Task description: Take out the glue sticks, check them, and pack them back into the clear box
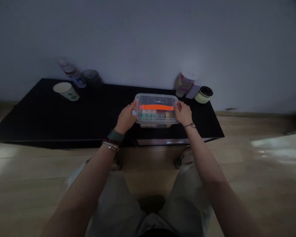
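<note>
A clear plastic storage box (160, 120) with a lid and an orange handle (156, 107) is at the front right part of a black cabinet top. Through its walls I make out several white-and-green items and something yellow. My left hand (127, 117) grips the box's left end, thumb on the lid's edge. At the opposite end, my right hand (184, 113) is closed on the rim in the same way. The undersides of both hands are hidden, and I cannot tell whether the box rests on the surface or is slightly lifted.
On the black cabinet (101, 112) stand a paper cup (67, 91), a spray bottle (72, 72) and a dark round container (91, 78) at left. A patterned cup (184, 85), a pale box (193, 90) and a cream jar (203, 95) stand at right. The wall (148, 42) is behind.
</note>
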`<state>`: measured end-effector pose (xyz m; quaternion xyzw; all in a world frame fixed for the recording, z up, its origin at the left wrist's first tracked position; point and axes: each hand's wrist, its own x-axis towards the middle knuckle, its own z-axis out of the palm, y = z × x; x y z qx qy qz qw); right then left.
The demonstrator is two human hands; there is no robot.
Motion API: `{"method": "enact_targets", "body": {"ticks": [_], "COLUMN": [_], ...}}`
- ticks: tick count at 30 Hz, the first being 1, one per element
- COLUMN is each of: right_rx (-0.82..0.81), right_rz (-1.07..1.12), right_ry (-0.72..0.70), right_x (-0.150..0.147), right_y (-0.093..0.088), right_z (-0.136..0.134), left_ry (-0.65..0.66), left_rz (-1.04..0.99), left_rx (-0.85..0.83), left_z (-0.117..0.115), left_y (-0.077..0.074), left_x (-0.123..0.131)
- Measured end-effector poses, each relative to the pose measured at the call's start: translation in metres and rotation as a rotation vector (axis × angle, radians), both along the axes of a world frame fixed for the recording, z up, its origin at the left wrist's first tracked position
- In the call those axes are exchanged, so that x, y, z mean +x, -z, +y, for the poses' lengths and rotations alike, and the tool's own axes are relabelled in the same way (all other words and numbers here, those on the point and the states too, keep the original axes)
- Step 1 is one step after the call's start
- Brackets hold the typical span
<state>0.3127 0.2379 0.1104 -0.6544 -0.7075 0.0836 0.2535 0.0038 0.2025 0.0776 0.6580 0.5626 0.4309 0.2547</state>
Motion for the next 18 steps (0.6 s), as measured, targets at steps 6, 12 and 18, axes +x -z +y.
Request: {"method": "enact_targets", "body": {"ticks": [6,12,18], "right_rx": [-0.156,-0.070,0.085], "right_rz": [0.503,0.407,0.158], "right_ry": [-0.012,0.044,-0.032], "right_x": [0.007,0.004,-0.008], "right_y": [0.027,0.020,-0.002], "right_z": [0.014,0.004,-0.011], "left_ry": [-0.050,-0.144,-0.158], "left_rz": [-0.079,-0.270,-0.313], "left_rx": [-0.035,-0.119,-0.131], "left_z": [0.002,0.005,0.003], "left_y": [0.004,0.014,0.015], "left_x": [0.005,0.007,0.006]}}
